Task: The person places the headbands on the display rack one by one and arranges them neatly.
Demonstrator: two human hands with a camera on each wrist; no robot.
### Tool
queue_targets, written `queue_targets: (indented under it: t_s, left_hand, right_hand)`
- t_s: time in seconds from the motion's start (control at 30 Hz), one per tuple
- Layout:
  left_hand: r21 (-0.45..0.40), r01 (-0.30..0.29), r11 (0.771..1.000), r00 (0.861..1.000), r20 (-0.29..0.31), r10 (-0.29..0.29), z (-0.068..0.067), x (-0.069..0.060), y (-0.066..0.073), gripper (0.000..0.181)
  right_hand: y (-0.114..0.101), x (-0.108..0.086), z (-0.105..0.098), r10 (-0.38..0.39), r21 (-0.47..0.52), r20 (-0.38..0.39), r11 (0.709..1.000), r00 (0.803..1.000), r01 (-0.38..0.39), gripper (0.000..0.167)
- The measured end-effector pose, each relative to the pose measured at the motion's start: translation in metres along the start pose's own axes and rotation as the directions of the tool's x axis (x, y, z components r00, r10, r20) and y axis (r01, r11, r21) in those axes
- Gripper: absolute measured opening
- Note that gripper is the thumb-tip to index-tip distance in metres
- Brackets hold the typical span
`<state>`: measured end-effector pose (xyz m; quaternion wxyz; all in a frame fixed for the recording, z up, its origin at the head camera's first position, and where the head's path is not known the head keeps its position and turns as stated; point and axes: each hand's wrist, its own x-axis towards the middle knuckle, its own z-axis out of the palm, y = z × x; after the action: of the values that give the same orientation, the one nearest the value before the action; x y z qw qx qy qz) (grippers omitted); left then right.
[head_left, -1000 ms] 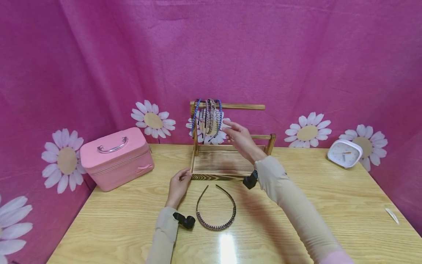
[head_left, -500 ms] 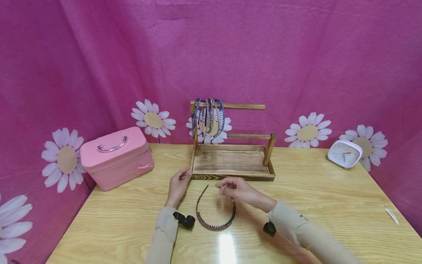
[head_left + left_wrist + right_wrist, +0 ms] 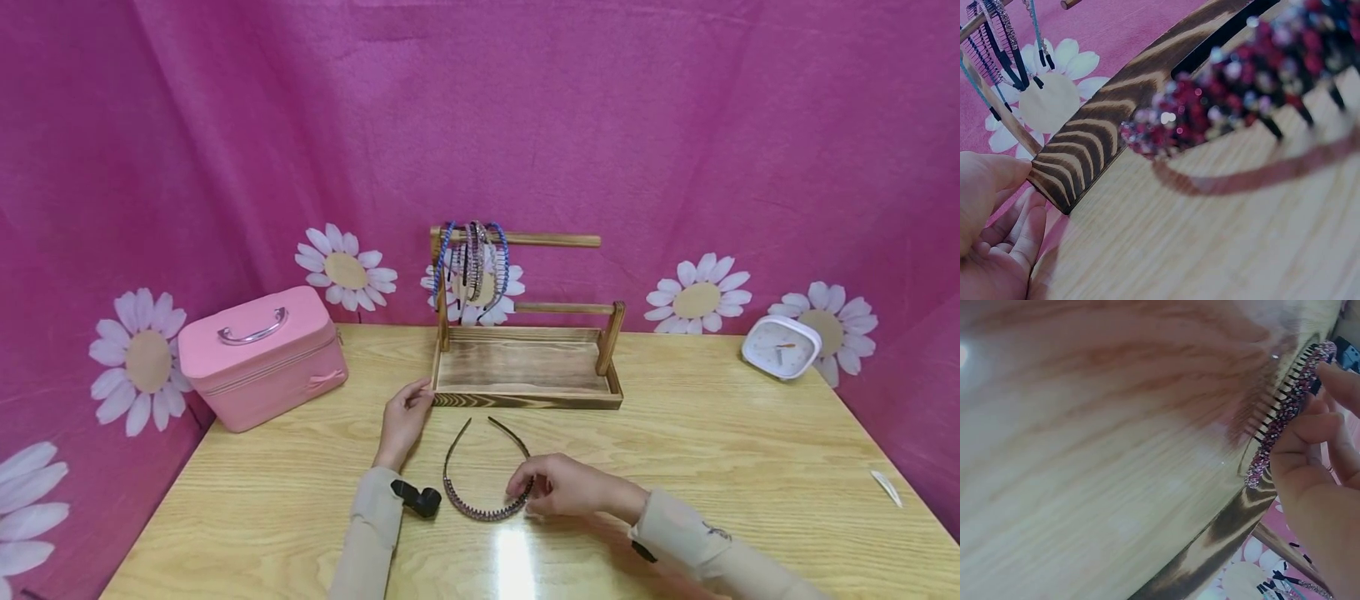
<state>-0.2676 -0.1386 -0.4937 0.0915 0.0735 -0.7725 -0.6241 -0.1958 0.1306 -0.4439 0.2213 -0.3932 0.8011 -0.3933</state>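
Note:
A headband [image 3: 486,513] with toothed inner edge and dark red and purple beads lies on the table, its tips toward the wooden rack. My right hand [image 3: 570,485] grips its right side between thumb and curled fingers; the right wrist view shows the beaded band [image 3: 1288,412] at the fingertips. With thumb and fingers, my left hand [image 3: 403,423] holds the front left corner of the wooden headband rack [image 3: 528,402]. In the left wrist view its thumb touches the striped corner [image 3: 1079,156]. Several headbands [image 3: 476,262] hang at the left end of the rack's upper bar.
A pink case [image 3: 262,358] with a metal handle stands at the left. To the right are a white clock [image 3: 782,347] and a small white sliver [image 3: 887,488] near the table edge. A pink flowered cloth [image 3: 600,125] covers the wall behind the table.
My right hand has come down from the hanging headbands to the table and taken hold of the beaded headband. The left hand stays at the rack's corner.

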Motion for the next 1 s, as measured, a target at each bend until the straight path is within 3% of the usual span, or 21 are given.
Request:
queue_targets:
  t_s: [0.2, 0.33, 0.67, 0.9, 1.0]
  left_hand:
    - [-0.001, -0.006, 1.000, 1.000, 0.003, 0.006, 0.000, -0.001, 0.001, 0.030]
    - [-0.001, -0.005, 1.000, 1.000, 0.013, 0.005, 0.000, -0.002, 0.001, 0.031]
    - [-0.006, -0.006, 1.000, 1.000, 0.013, 0.006, -0.001, -0.002, 0.003, 0.030]
    - [-0.002, 0.018, 1.000, 1.000, 0.014, -0.017, -0.002, -0.003, 0.004, 0.032]
    - [0.002, 0.018, 1.000, 1.000, 0.015, -0.018, -0.001, -0.003, 0.004, 0.032]
  right_hand:
    - [0.002, 0.003, 0.001, -0.036, -0.150, -0.004, 0.988, 0.999, 0.035, 0.025]
    - [0.004, 0.005, 0.003, -0.044, -0.192, 0.010, 0.980, 0.999, 0.045, 0.024]
    - [-0.011, -0.001, 0.002, -0.096, -0.210, 0.018, 0.973, 0.995, 0.098, 0.021]
    - [-0.028, -0.011, -0.002, -0.190, -0.216, -0.048, 0.960, 0.981, 0.176, 0.022]
    - [-0.035, -0.015, -0.006, -0.182, -0.189, -0.084, 0.968, 0.980, 0.164, 0.022]
